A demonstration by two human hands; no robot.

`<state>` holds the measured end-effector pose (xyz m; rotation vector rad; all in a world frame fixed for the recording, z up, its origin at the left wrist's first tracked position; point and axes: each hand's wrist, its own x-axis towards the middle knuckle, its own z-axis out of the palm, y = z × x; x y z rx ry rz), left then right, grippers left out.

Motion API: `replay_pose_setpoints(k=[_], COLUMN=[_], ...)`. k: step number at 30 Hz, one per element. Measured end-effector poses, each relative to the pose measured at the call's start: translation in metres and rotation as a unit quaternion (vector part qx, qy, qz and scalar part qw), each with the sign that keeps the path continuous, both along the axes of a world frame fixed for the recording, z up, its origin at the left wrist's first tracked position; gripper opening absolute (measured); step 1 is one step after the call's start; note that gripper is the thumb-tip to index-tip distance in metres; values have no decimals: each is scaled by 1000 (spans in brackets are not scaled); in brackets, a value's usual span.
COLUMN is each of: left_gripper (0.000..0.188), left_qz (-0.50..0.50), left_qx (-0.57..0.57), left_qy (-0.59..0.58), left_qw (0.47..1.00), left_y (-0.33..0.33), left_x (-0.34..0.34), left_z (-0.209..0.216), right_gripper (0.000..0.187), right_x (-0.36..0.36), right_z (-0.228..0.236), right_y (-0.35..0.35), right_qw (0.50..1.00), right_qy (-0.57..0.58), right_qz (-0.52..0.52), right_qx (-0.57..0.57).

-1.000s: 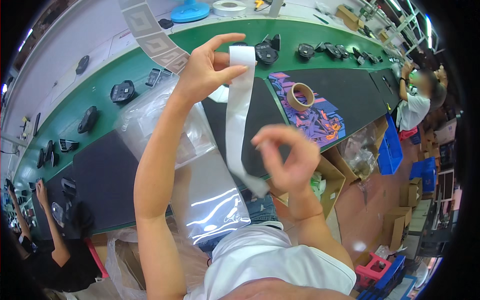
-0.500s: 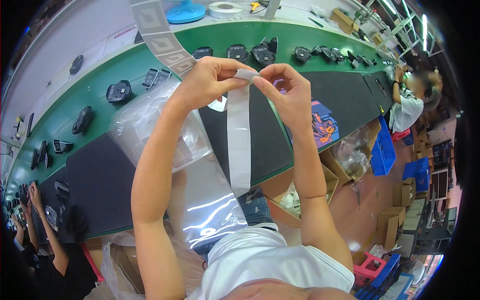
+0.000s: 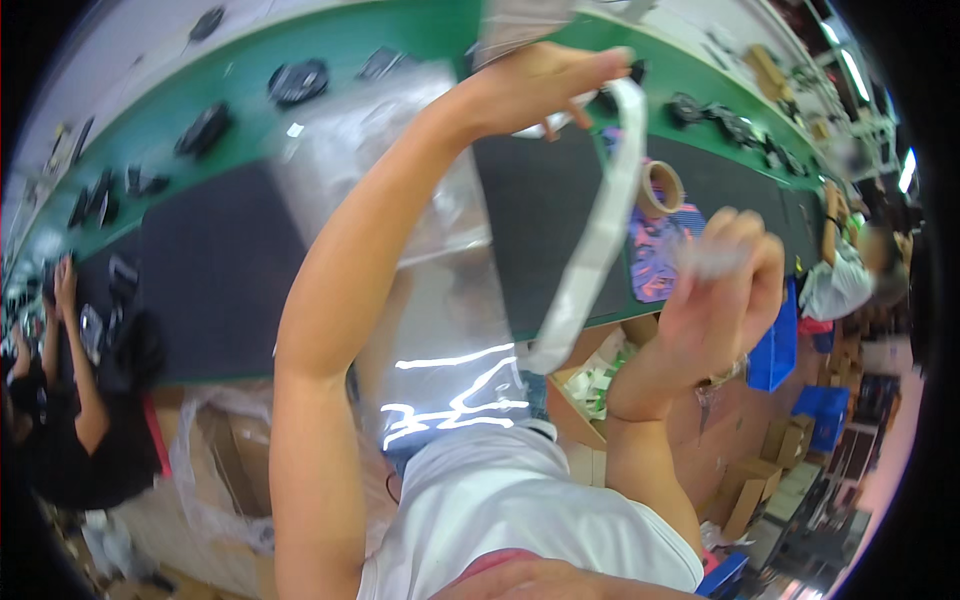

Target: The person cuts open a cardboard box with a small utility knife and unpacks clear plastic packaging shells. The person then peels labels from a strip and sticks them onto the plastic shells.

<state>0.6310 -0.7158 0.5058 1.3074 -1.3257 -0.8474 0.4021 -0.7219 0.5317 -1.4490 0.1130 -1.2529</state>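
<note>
My left hand (image 3: 545, 88) is raised over the far part of the table, its fingers closed on a long white paper strip (image 3: 605, 220). The strip bends over at the fingertips and hangs toward my lap. Above that hand is a broader greyish ribbon (image 3: 520, 28), blurred; whether it joins the strip I cannot tell. My right hand (image 3: 715, 300) is off to the right, near the table's front edge, with its fingers curled. Motion smears it, and a small pale patch shows at the fingers, too blurred to name. Clear plastic bags (image 3: 440, 340) lie under my left forearm and over the table edge.
A brown cardboard ring (image 3: 660, 188) sits on a purple printed sheet (image 3: 652, 262). Black computer mice (image 3: 298, 82) line the green table (image 3: 420, 42) beyond dark mats (image 3: 215, 280). Open cartons (image 3: 590, 385) and a blue bin (image 3: 772, 350) stand below. Co-workers (image 3: 70, 400) sit at both sides.
My hands have parted: the right has swung right and toward me, the left has shifted right and up with the strip. The cardboard ring now shows. The whole view has shifted.
</note>
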Motion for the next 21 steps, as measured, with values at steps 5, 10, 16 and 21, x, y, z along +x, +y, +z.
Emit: replay_pose_setpoints(k=[5, 10, 16, 21], left_gripper=[82, 77, 75, 69], left_qz=[45, 18, 12, 48], left_qx=[-39, -36, 14, -44], left_qy=[-7, -5, -5, -7], left_qw=[998, 999, 1000, 998], left_y=[19, 21, 26, 22], left_x=[3, 9, 17, 17], left_z=[-12, -23, -25, -33], right_gripper=[15, 15, 15, 15], right_x=[17, 26, 33, 40], right_z=[-57, -81, -82, -94], right_y=[57, 63, 64, 67], right_qw=[887, 868, 822, 840], right_qy=[389, 446, 509, 505], right_qz=[234, 218, 257, 171], right_qx=[-86, 15, -5, -106])
